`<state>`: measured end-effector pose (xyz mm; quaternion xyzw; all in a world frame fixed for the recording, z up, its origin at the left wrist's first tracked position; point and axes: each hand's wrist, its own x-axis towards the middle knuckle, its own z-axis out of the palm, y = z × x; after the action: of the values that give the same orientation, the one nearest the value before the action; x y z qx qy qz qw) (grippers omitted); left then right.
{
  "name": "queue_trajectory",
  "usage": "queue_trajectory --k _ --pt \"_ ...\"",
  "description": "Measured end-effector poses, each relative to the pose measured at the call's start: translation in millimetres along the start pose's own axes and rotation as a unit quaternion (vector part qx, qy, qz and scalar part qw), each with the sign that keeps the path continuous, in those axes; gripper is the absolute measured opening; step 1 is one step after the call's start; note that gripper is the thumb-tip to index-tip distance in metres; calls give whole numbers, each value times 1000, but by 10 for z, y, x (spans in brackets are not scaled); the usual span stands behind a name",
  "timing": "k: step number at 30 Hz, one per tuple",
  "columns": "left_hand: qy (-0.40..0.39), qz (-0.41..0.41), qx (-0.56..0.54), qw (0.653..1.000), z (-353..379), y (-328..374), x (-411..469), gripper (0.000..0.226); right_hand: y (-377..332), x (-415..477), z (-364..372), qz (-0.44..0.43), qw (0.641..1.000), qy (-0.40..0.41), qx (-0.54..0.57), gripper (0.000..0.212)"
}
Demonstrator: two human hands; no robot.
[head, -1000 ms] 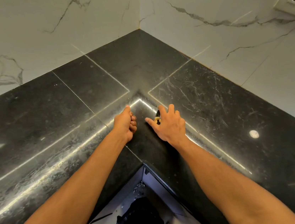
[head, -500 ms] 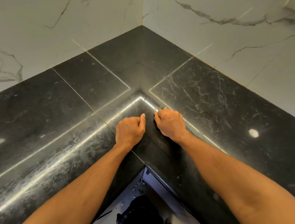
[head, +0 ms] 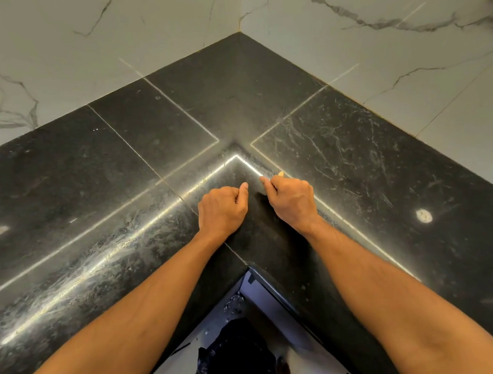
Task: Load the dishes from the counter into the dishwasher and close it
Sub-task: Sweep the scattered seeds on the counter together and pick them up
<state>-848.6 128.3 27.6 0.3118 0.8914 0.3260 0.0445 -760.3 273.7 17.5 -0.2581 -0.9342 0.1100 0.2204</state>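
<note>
Curling our right hand (head: 292, 203) tight, we pinch a small yellow thing (head: 281, 174). Only its tip pokes out past our knuckles, so we cannot tell what it is. Our left hand (head: 220, 210) is balled up too, with the thumb out, and we see nothing inside it. Both fists rest on the black counter (head: 84, 191), close together but not touching. They sit just behind the inner corner of its front edge, where the two long sides meet.

We see no dishes on the counter, not by the back corner at the marble wall (head: 126, 30) and not along either side. We cannot see the dishwasher either. So we think the loading is done, or the dishes are somewhere we are not looking.

What could go wrong? The yellow thing is tiny and mostly hidden. It could slip out of our fist, roll over the front edge and drop to the floor (head: 317, 370) below our arms. The counter looks shiny and smooth, so if we lean hard on our fists they might slide. And if we look only at this corner, we could miss a dish and shut the dishwasher too soon
</note>
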Motion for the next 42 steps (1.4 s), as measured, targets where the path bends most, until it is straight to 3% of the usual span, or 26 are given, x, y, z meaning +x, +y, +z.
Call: queue_trajectory --k 4,6,9,11,14,17,19,21,22,24,25,27,31,34,38,42 --pt "-33 -103 -95 990 -24 86 29 60 -60 41 -95 187 972 7 145 58" --pt "-88 -176 -193 961 -25 152 47 56 -126 78 -144 253 944 24 208 59" --pt "-195 -322 -381 845 18 317 38 49 -299 123 -194 235 937 35 256 60" --pt "-223 -378 -480 760 45 441 5 39 -436 121 -215 197 941 32 272 60" --pt "-216 -398 -585 672 69 525 -19 25 -569 75 -205 141 961 13 238 55" --pt "-232 -404 -665 584 32 543 -58 38 -610 24 -184 113 973 13 201 48" --pt "-202 -404 -721 526 35 543 -75 40 -638 7 -198 82 979 23 184 43" --pt "-164 -390 -759 495 38 507 -48 34 -680 -8 -215 46 980 42 186 41" --pt "-164 -388 -753 505 25 487 -16 29 -685 -22 -240 31 977 58 202 38" --pt "-186 -403 -693 567 5 443 76 26 -604 -55 -317 18 970 104 219 30" --pt "-194 -414 -656 601 -8 423 116 31 -522 -76 -361 32 969 131 207 26" --pt "-197 -431 -611 634 -32 392 165 38 -303 -126 -428 93 974 149 142 24" --pt "-199 -446 -605 629 -117 384 197 42 44 -306 -382 151 988 -20 -24 65" --pt "-193 -451 -606 626 -163 368 236 42 45 -347 -270 126 986 -77 -70 76" --pt "-186 -453 -599 634 -190 381 234 44 -54 -111 -129 93 986 -98 -97 66" --pt "-176 -453 -615 620 -184 368 229 46 -15 90 -104 64 992 -78 -80 31"
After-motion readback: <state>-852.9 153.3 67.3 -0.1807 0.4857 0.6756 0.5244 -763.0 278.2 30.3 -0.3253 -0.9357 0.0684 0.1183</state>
